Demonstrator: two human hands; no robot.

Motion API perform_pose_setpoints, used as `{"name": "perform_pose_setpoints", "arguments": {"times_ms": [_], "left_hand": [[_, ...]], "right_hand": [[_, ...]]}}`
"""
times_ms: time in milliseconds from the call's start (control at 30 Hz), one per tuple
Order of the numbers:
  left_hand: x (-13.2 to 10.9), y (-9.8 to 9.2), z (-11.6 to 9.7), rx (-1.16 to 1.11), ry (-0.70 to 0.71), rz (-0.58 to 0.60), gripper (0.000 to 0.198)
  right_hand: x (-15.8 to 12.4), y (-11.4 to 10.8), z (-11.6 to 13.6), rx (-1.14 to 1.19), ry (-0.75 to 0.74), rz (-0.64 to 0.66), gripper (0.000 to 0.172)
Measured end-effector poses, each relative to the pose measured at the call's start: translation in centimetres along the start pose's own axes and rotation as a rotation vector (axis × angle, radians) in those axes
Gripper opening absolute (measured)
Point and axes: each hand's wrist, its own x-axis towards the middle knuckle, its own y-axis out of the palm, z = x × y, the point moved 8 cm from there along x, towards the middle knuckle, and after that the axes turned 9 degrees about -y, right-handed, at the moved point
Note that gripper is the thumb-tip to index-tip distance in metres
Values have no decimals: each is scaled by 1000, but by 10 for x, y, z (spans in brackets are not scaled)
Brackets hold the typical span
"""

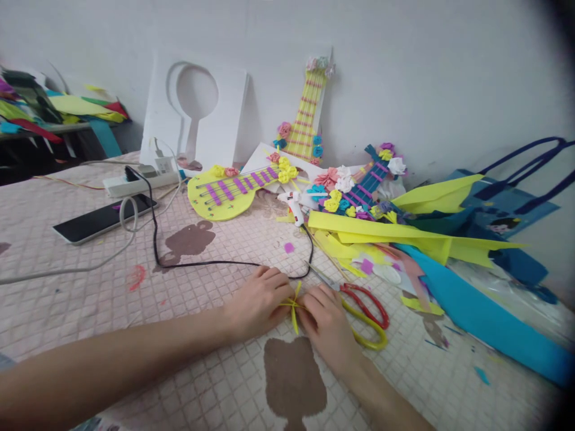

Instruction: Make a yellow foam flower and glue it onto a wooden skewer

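Both hands meet low over the table [215, 383]: the person's left hand [266, 299], palm down with fingers curled, and right hand [326, 320], turned inward. Between their fingertips is a small bundle of thin bright-yellow strips [294, 307], crossed so that narrow ends stick up and down; the left hand pinches it from one side, the right hand from the other. Beneath them, a pale grid-patterned cloth shows a brown patch [294, 380].

Just beside the right hand lie metal scissors with one red and one yellow handle [381, 307], the handles apart, the blades running behind the fingers. Beyond the hands, a black cord [224, 262] curves across the cloth near a white hot-glue gun [294, 211]. Left of it lies a flat yellow guitar shape with purple bars [242, 200]; to its right sits a dark-blue guitar shape with purple bars [366, 187], near crumpled flowers. Long yellow sheets [381, 228] and a broad bright-blue strip [485, 311] spread to the right.

Farther left are a flat black device [101, 220] and a white power strip [141, 184]. Against the wall leans a white board with a guitar-shaped cutout [230, 129].
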Motion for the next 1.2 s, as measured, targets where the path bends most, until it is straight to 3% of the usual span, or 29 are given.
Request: {"name": "perform_pose_setpoints", "arguments": {"times_ms": [333, 1200], "left_hand": [[-2, 4, -4, 25, 40, 24, 10], [-5, 4, -10, 137, 29, 7, 6]], "right_hand": [[0, 1, 0, -2, 8, 67, 10], [2, -1, 10, -97, -35, -10, 14]]}}
